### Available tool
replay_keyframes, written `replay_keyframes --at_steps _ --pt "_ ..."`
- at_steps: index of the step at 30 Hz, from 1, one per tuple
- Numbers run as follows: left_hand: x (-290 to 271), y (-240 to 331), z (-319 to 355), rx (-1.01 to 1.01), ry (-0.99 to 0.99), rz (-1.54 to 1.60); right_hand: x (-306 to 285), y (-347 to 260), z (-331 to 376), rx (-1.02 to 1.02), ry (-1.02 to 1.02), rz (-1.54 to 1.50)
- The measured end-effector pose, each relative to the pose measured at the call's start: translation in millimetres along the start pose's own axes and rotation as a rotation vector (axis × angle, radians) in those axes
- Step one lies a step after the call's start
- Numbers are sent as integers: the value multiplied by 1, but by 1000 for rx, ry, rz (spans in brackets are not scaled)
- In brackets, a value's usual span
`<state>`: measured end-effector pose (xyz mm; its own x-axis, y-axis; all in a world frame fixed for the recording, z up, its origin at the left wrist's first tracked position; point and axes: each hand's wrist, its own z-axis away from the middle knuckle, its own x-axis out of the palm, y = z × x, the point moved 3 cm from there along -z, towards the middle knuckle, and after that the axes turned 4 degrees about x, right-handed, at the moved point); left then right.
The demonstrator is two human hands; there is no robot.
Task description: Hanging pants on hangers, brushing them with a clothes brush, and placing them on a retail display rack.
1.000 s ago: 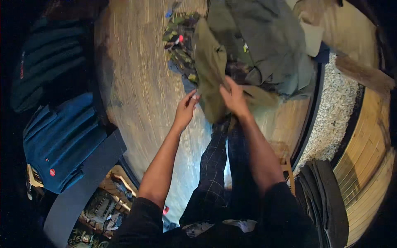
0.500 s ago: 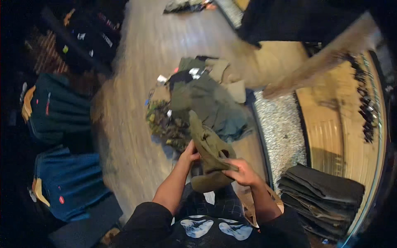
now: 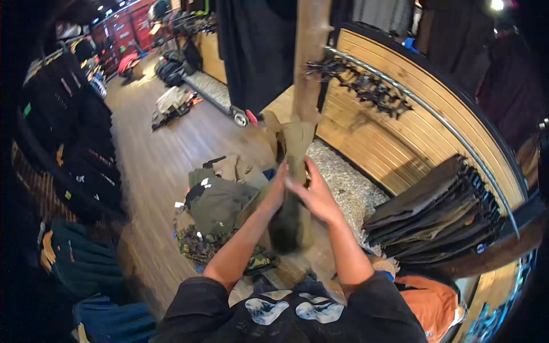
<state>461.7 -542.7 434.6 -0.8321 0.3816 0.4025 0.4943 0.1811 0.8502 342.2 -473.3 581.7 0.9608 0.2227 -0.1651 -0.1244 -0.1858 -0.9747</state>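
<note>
Holding olive garment (image 3: pixel 298 142) upright in midair, right of clothes pile (image 3: pixel 220 206) | left hand (image 3: pixel 277 187) and right hand (image 3: pixel 321 199) clasped on its opposite sides | change: raised from the waist, stretched longer | meaning, judged: piece handled singly, being straightened

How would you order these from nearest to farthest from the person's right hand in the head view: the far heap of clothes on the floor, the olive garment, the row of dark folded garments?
1. Olive garment: touching the right hand, at its left.
2. Row of dark folded garments: off to the right.
3. Far heap of clothes: well ahead, to the left, on the floor.
</note>
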Motion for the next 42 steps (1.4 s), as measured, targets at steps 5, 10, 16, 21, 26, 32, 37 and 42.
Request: replay_keyframes --at_steps 5,10,16,21,26,32,37,42 --pt "75 -37 -23 7 17 -827 -95 32 -3 84 352 102" --pt "120 -35 -46 68 32 -559 -183 48 14 87 71 -312" --pt "117 -35 -81 86 229 -271 -242 58 24 -44 -62 -419" --pt "167 12 -99 352 29 -602 -278 46 37 -2 -135 -654" --pt "207 13 -107 -71 17 -56 -299 35 41 18 33 -592" --pt "233 19 -119 20 -206 -192 -309 7 49 -70 468 139" --pt "220 21 -132 -30 -286 -139 -312 18 33 97 452 -35" --pt "159 -7 -177 -134 -210 -21 -317 6 4 96 257 -120"
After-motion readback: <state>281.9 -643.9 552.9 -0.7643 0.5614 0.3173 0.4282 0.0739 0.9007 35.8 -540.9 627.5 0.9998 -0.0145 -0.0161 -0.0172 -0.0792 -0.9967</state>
